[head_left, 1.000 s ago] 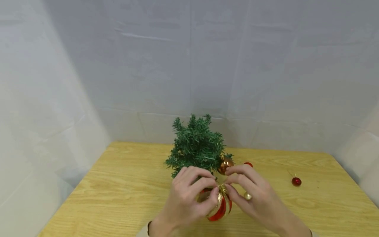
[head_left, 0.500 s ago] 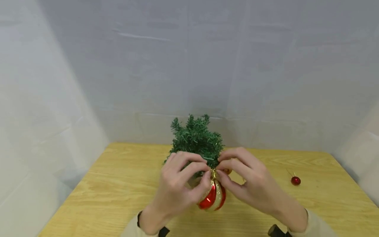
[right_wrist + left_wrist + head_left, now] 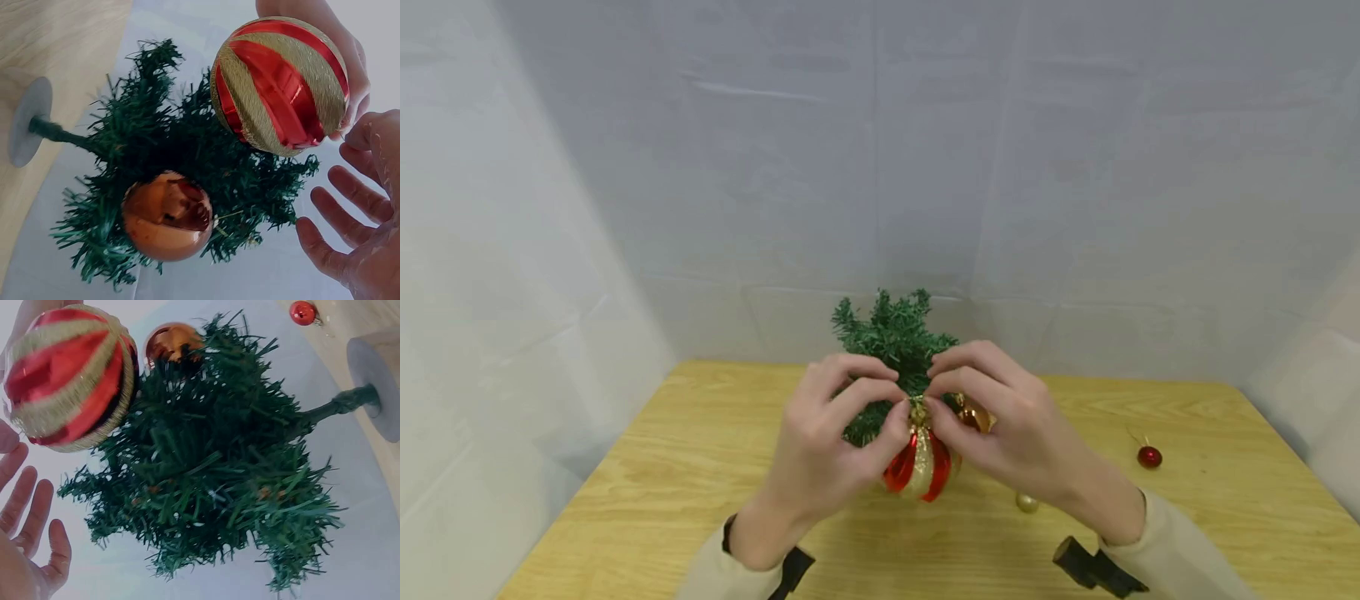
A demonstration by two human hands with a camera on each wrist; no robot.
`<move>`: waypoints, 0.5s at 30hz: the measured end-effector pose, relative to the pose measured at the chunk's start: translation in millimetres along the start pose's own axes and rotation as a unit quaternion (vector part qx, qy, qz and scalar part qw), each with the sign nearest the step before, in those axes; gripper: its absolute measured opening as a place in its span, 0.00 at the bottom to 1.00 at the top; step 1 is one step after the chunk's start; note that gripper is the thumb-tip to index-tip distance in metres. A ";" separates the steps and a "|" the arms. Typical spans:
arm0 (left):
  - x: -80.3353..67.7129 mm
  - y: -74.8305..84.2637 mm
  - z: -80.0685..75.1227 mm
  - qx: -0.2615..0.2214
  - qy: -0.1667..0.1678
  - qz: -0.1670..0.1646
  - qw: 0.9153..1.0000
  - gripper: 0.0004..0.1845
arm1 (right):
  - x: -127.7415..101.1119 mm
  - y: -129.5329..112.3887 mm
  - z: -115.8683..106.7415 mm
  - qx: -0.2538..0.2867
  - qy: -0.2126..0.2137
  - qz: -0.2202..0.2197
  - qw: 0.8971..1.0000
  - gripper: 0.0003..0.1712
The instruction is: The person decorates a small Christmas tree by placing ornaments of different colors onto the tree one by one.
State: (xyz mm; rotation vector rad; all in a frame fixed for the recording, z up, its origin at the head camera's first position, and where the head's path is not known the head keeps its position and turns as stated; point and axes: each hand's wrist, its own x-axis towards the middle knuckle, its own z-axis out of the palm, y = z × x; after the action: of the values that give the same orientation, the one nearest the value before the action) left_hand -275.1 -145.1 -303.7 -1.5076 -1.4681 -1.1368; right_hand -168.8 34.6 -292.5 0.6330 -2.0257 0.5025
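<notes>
A red-and-gold striped bauble (image 3: 917, 468) hangs in front of a small green tree (image 3: 891, 333). My left hand (image 3: 891, 410) and right hand (image 3: 937, 405) both pinch its gold cap from either side, right against the tree's front branches. In the left wrist view the striped bauble (image 3: 65, 378) lies beside the tree (image 3: 212, 469), with my other fingers (image 3: 31, 550) spread below. In the right wrist view the bauble (image 3: 281, 87) sits above the tree (image 3: 187, 144), with my free fingers (image 3: 350, 244) spread. A copper bauble (image 3: 973, 414) (image 3: 165, 215) hangs on the tree.
The tree stands on a round grey base (image 3: 381, 387) on a wooden table (image 3: 700, 467). A small red bauble (image 3: 1149, 457) lies at the right and a small gold one (image 3: 1027, 502) by my right wrist. Pale walls close in the back and sides.
Both hands have lifted the striped bauble from low over the table's front up and back to the tree's front branches, still pinching its cap.
</notes>
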 end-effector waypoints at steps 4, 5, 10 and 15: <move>4.3 -2.9 -6.9 -0.009 -0.012 -0.025 1.000 0.08 | 8.2 -0.3 1.6 0.005 -0.007 0.021 1.000 0.11; 5.6 -4.3 -8.6 -0.012 -0.016 -0.032 0.999 0.07 | 10.5 -0.2 2.4 0.006 -0.006 0.026 1.000 0.10; 11.5 -12.7 -16.1 -0.028 -0.034 -0.080 0.996 0.01 | 21.0 2.2 9.1 0.000 -0.002 0.046 0.999 0.02; 13.5 -18.6 -17.8 -0.021 -0.036 -0.102 0.994 0.03 | 25.9 6.5 15.3 -0.017 0.009 0.038 0.999 0.05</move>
State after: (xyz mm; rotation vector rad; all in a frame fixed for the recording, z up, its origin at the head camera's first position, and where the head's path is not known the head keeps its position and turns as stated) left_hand -295.9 -155.5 -286.4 -1.4658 -1.6881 -1.2513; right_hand -194.2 24.9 -278.2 0.5306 -2.0425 0.5150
